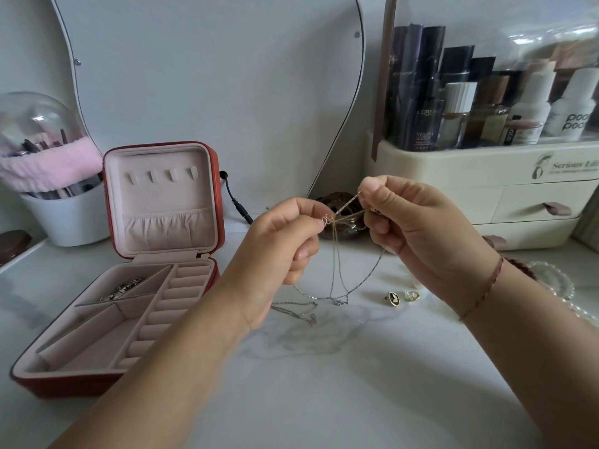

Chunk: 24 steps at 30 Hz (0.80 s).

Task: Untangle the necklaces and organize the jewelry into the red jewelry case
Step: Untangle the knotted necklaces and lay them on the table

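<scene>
Head view. The left hand (285,241) and the right hand (418,228) are raised above the white marbled tabletop (324,393), each pinching part of the thin silver- and gold-toned tangled necklace chains (338,264). The left thumb and forefinger hold a small gold clasp or knot (326,219); the right fingers are curled round strands running up from it. Loops hang between the hands, and their lower ends trail on the table below. The square red jewelry case with pale pink lining (64,385) stands open to the left, lid upright, with a silvery piece (123,288) in one rear compartment. Two small oval earrings (403,297) lie on the table near the right wrist. The step in hand appears to be untangling, and most of the sorting is not yet done. The next move probably calls for easing strands apart at the knot with light tension, not pulling it tighter.
</scene>
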Available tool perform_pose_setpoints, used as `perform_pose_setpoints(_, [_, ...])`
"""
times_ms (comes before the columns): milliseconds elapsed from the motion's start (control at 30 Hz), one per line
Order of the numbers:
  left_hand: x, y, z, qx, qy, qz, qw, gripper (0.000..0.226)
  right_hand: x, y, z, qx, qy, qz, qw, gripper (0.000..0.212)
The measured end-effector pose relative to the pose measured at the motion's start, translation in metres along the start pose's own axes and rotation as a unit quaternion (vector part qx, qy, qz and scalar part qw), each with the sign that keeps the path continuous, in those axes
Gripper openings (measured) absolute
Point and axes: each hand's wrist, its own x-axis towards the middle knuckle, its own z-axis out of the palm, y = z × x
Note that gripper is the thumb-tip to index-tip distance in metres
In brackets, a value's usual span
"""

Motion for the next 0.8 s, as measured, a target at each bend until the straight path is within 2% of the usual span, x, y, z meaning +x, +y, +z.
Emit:
perform_pose_setpoints(100, [0.0008, 0.0009, 0.0005, -0.014, 0.003, 0.01, 1.0, 0.013, 0.0, 0.0, -0.0002, 0.004, -0.002, 0.0, 1.0, 0.017])
perform_pose_setpoints(400, [-0.0017, 0.0029, 0.0024, -0.009, 0.001, -0.008, 1.0, 0.037, 0.0012, 0.0003, -0.0011, 0.029, -0.011, -0.003, 1.0, 0.019])
perform_pose_setpoints(567, [-0.0013, 0.0011, 0.0008, 0.016, 0.026, 0.012, 0.999, 0.013, 0.0007, -0.0002, -0.0004, 0.033, -0.003, 0.002, 0.999, 0.018])
perform_pose_setpoints(800, [0.0011, -0.0017, -0.0001, 0.038, 0.046, 0.059, 0.996, 0.012, 0.0006, 0.0005, -0.0009, 0.016, 0.012, 0.004, 1.0, 0.017])
